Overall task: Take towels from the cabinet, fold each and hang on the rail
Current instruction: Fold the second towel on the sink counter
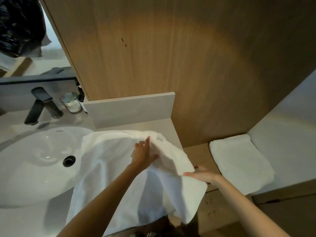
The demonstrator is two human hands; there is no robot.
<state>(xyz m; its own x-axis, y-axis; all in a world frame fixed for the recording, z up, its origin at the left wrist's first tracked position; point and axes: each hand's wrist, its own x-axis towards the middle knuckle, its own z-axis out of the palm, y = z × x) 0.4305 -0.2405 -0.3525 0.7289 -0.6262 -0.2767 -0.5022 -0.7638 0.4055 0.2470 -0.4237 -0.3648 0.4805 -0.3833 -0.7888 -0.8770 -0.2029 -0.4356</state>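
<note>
The right-hand fingertips are partly hidden behind a raised fold of the large white terry towel [119, 168], and both forearms are cut off by the bottom edge. Under the towel's hanging hem, some dark shapes and two small round metal pieces are too dim to identify. At the upper left, a crumpled glossy black mass [18, 23] shows in or before the mirror [54, 53]; I cannot tell which.

The towel lies spread on the pale stone counter [164, 127]. Its left side laps over the rim of the white oval basin [34, 159], and its near part hangs over the counter's front edge. A small sewn label [159, 139] sits by its far right corner.

The left hand [143, 154] lies flat on the cloth with its fingers straight and spread, pressing down. The right hand [203, 175] is at the towel's right edge, beyond the counter's end, and pinches the lifted fold between thumb and nearly straight fingers.

The counter ends just right of the towel, against a wood-grain wall panel [171, 57]. Past it is a lower brown surface and a pale ledge [290, 142]. On this ledge lies a second white towel, folded into a flat rectangle [239, 163], well apart from both hands.

The basin holds only its black drain ring [68, 161]. Behind it stand a black angular faucet [41, 106] and a clear glass tumbler [71, 102], whose contents are unclear.
</note>
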